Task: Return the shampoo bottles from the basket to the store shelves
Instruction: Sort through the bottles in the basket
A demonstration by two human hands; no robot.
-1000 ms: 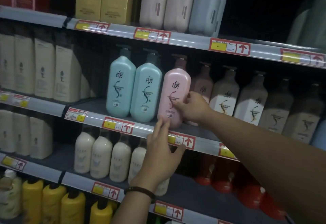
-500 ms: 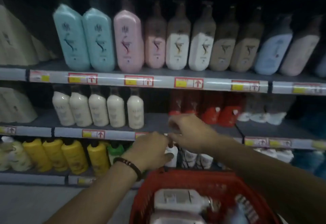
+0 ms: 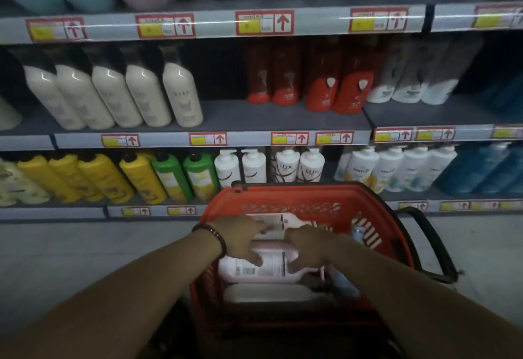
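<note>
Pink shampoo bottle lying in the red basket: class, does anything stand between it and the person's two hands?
Nothing visible does. The left hand and right hand already rest on the pink shampoo bottle, which lies on top in the red plastic basket.

Single head-worn wide-angle camera, looking forward and steeply down over a red basket [image 3: 305,197], basket sitting close below the lens, store shelves [image 3: 215,121] facing the camera just beyond the basket, bending at the edges.
</note>
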